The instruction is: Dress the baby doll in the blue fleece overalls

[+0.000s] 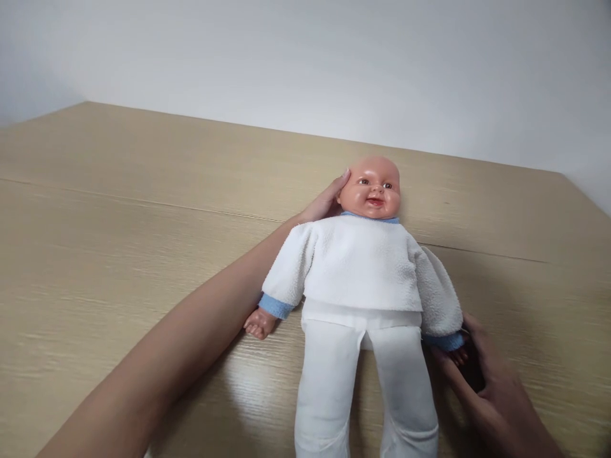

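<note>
A baby doll [365, 261] with a bald plastic head, a white fleece top with blue cuffs and white trousers faces up in front of me. Its lower legs run out of view at the bottom. My left hand [333, 196] cups the side of its head, the thumb beside the temple and the other fingers hidden behind. Around the doll's arm on the right, my right hand [482, 375] curves with thumb and fingers on either side of the blue cuff. Its fingertips are hidden behind the sleeve and the doll's side.
A light wooden table [143, 254] spreads under the doll, with a thin seam crossing it. Behind its far edge rises a plain pale wall [286, 63]. Shadows fall on the wood to the right of the doll.
</note>
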`<action>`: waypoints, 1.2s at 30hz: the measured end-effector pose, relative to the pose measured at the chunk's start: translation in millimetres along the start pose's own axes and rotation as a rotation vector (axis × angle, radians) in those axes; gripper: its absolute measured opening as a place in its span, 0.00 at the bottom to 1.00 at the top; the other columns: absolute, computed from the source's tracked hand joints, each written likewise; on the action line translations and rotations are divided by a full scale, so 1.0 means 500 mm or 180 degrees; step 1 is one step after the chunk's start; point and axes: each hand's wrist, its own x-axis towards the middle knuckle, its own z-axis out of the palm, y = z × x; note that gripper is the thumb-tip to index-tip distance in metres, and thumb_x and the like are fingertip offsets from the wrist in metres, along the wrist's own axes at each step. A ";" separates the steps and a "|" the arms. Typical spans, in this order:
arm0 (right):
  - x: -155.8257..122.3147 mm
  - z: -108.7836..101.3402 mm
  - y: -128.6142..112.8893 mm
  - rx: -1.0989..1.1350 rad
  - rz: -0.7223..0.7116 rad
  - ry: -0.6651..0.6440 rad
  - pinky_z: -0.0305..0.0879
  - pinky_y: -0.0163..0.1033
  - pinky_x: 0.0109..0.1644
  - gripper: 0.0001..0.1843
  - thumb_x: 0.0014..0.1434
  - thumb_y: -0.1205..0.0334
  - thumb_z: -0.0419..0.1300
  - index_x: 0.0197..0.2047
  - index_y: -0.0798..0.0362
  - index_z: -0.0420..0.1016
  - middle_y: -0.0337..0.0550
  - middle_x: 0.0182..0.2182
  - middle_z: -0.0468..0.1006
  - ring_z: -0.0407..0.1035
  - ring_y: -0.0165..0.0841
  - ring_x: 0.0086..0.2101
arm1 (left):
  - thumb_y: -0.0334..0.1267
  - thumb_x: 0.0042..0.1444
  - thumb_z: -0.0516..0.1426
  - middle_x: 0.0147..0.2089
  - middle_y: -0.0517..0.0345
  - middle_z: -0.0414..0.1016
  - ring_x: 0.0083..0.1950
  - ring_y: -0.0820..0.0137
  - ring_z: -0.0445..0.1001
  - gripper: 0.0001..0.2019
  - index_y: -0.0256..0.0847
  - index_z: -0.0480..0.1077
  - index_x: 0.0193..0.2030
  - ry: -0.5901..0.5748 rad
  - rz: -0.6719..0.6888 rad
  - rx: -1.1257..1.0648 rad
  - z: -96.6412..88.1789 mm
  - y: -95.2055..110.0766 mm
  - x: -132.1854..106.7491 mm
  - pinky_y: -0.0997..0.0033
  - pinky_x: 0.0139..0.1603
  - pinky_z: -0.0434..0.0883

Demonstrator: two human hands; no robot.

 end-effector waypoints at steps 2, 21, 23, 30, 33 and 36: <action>0.001 -0.002 0.001 -0.0084 -0.0041 -0.0026 0.91 0.59 0.55 0.35 0.68 0.40 0.71 0.75 0.39 0.78 0.52 0.62 0.89 0.89 0.60 0.53 | 0.64 0.80 0.54 0.71 0.46 0.86 0.84 0.46 0.72 0.34 0.39 0.77 0.74 -0.0022 0.0021 0.0068 0.001 0.003 -0.005 0.44 0.93 0.59; 0.001 0.000 0.001 -0.0278 -0.0314 0.0012 0.91 0.54 0.54 0.31 0.74 0.43 0.67 0.74 0.42 0.75 0.54 0.61 0.88 0.88 0.55 0.54 | 0.50 0.58 0.78 0.79 0.41 0.76 0.86 0.38 0.68 0.40 0.44 0.70 0.72 0.0151 0.0539 0.0311 -0.044 -0.015 -0.008 0.35 0.90 0.61; 0.002 0.001 -0.002 -0.0278 -0.0338 0.0011 0.90 0.54 0.56 0.30 0.74 0.43 0.67 0.74 0.42 0.75 0.53 0.61 0.88 0.88 0.54 0.54 | 0.49 0.58 0.78 0.79 0.41 0.76 0.86 0.38 0.68 0.40 0.44 0.70 0.72 0.0155 0.0539 0.0297 -0.043 -0.015 -0.008 0.35 0.90 0.60; 0.009 -0.005 -0.017 -0.0420 -0.0417 -0.0028 0.90 0.52 0.51 0.27 0.76 0.45 0.65 0.72 0.44 0.76 0.52 0.57 0.89 0.89 0.51 0.49 | 0.50 0.59 0.77 0.80 0.39 0.75 0.86 0.37 0.68 0.40 0.43 0.70 0.74 0.0161 0.0556 0.0362 -0.048 -0.017 -0.005 0.33 0.91 0.57; 0.009 -0.005 -0.016 -0.0511 -0.0437 0.0018 0.89 0.49 0.50 0.25 0.77 0.45 0.64 0.71 0.44 0.75 0.50 0.55 0.90 0.89 0.47 0.47 | 0.51 0.60 0.77 0.80 0.39 0.75 0.86 0.38 0.67 0.39 0.43 0.71 0.73 0.0161 0.0561 0.0402 -0.054 -0.020 0.000 0.33 0.90 0.58; 0.006 -0.002 -0.010 -0.0583 -0.0380 0.0029 0.88 0.47 0.49 0.28 0.77 0.43 0.64 0.73 0.45 0.73 0.51 0.55 0.89 0.88 0.46 0.47 | 0.52 0.59 0.77 0.81 0.39 0.74 0.87 0.38 0.65 0.39 0.43 0.73 0.72 0.0151 0.0547 0.0433 -0.058 -0.021 0.006 0.34 0.90 0.59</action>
